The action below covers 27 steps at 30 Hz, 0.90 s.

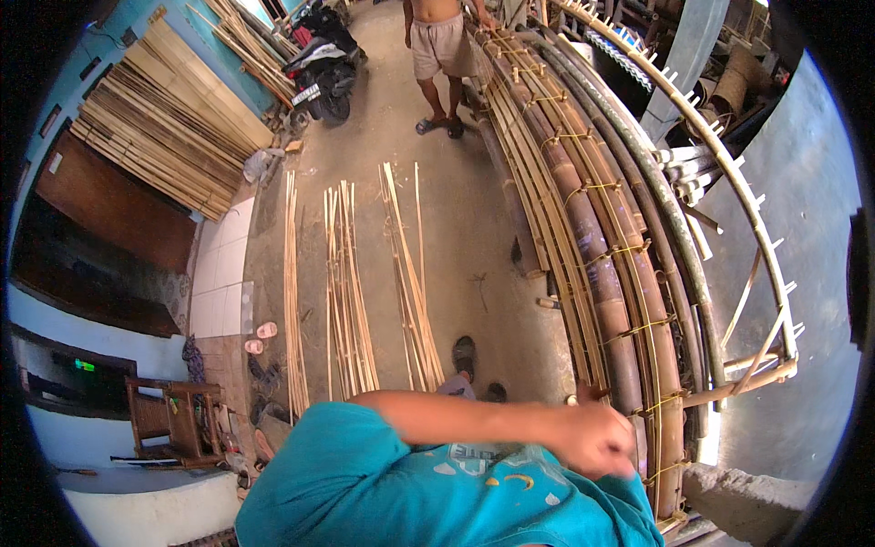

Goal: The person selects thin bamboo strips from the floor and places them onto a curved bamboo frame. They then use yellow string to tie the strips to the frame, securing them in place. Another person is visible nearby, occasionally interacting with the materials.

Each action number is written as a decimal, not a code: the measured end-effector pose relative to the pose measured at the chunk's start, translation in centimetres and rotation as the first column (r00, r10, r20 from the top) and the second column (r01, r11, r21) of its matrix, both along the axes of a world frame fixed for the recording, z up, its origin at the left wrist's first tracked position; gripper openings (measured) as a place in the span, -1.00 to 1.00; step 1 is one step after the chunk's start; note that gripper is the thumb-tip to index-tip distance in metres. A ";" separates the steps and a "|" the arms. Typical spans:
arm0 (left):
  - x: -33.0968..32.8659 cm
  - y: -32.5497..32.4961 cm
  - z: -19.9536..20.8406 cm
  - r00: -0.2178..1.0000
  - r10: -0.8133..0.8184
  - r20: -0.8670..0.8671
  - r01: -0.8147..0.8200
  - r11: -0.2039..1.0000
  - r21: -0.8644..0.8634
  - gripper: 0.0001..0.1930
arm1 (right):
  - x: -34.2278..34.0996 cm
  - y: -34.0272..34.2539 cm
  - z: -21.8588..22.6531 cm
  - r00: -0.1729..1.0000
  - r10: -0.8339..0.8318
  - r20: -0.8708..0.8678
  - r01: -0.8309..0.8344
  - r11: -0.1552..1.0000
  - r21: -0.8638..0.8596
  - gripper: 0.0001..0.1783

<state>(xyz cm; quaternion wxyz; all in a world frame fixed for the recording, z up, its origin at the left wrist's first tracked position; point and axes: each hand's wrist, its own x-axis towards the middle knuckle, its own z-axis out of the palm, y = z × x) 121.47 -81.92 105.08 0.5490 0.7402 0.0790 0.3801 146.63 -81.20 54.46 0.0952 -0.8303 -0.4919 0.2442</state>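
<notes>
My left arm reaches across my teal shirt (383, 483) to the right. My left hand (597, 439) is blurred, its fingers curled, right against the near end of a long curved bundle of bamboo poles (597, 264) bound with yellow ties (658, 399). Whether the hand grips anything is hidden by the blur. My right hand is out of view. My feet in dark sandals (465, 356) stand on the concrete floor beside the bundle.
Three rows of thin bamboo strips (346, 292) lie on the floor to the left. Stacked bamboo slats (173, 118) lean on the blue wall. A parked motorbike (324, 64) and another person's legs (437, 64) are at the far end. A wooden chair (169, 419) stands lower left.
</notes>
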 end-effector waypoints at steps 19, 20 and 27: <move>-38.3 -16.4 -46.3 0.026 0.088 -0.996 -0.683 0.729 0.046 -0.70 | -19.5 19.4 4.0 0.677 0.710 -0.194 -0.735 0.664 -0.136 -0.55; -39.0 -15.6 -45.7 0.080 0.051 -0.995 -0.749 0.662 -0.026 -0.67 | -21.5 22.1 4.3 0.733 0.614 -0.291 -0.667 0.733 -0.133 -0.56; -44.1 -4.2 -39.4 0.128 0.098 -0.987 -0.990 -0.048 -0.133 -0.39 | -37.2 26.2 10.3 0.584 0.606 -0.539 -0.681 0.728 0.081 -0.58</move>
